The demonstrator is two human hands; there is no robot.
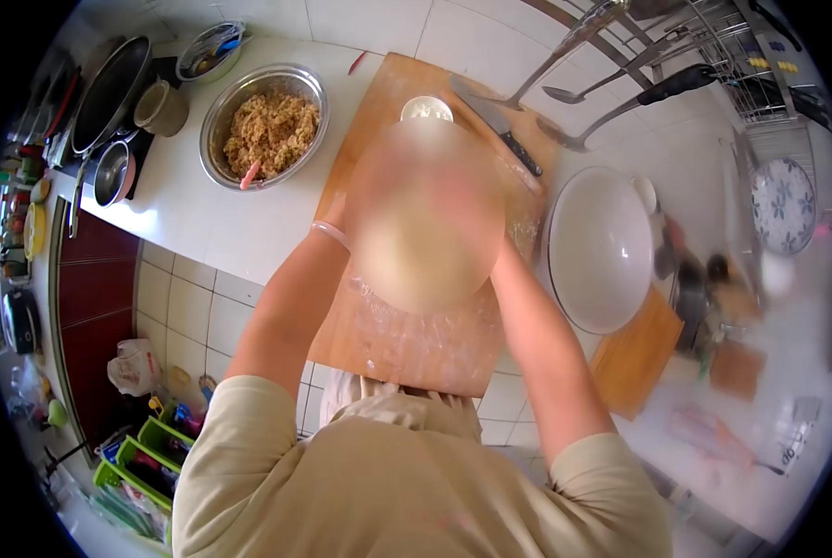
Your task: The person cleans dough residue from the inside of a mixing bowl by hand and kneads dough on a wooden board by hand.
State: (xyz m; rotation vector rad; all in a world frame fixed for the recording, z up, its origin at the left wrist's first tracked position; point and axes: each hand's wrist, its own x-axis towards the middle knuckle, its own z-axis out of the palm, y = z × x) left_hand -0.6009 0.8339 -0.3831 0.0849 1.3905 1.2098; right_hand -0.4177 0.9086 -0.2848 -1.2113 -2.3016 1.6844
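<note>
A big pale lump of dough (416, 270) lies on a floured wooden board (407, 358) in front of me. My left hand (371, 191) is at the far left side of the dough, with a light bracelet on its wrist. Across from it, my right hand (467, 200) is at the dough's far right side. Both hands are heavily blurred, so their fingers cannot be made out. Just beyond them stands a small white bowl (427, 110) of flour. A knife (501, 130) with a black handle and a rolling pin (525, 177) lie at the board's right edge.
A metal bowl (213, 139) of chunky filling stands on the counter to the left, near a pan (109, 98) and a small pot (114, 174). To the right is a large white basin (602, 251), partly over a smaller wooden board (634, 358). Ladles (611, 116) hang at upper right.
</note>
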